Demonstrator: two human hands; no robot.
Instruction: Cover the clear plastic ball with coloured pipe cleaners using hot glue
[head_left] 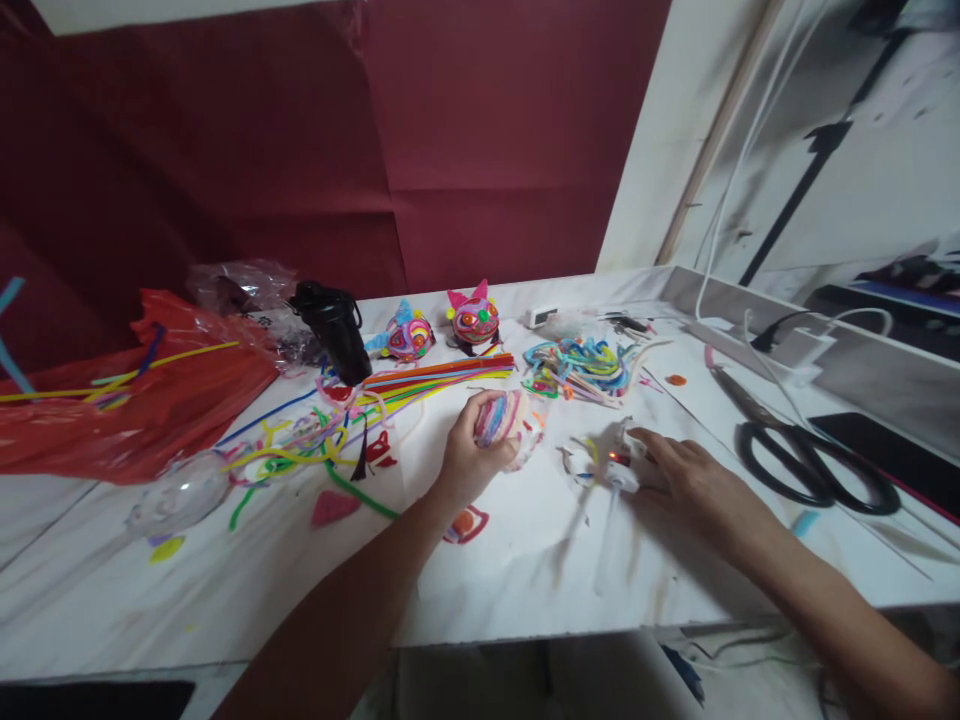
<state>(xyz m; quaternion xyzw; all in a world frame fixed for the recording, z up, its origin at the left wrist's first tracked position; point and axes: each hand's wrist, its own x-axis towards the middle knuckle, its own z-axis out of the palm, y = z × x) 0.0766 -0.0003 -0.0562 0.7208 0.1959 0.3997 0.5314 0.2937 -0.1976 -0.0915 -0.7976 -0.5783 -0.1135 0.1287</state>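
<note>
My left hand (474, 455) is closed around a ball (504, 418) wrapped in striped pink, blue and cream pipe cleaners, held above the white table. On the right, my right hand (690, 482) has its fingers curled onto a white glue gun (624, 468) with a small red light lit; part of the grip is hidden by the hand. A clear glue stick (609, 535) extends from the gun toward me. Between the hands lie small scraps (577, 460). Below my left wrist rests a red and orange eye-shaped piece (466, 524).
Two finished animal heads (475, 316) stand at the back beside a black bottle (330, 328). Pipe cleaners (442, 375) and a coiled bundle (581, 365) lie ahead. Large scissors (802, 460) and a phone (889, 465) are at right, a red plastic bag (172, 400) at left.
</note>
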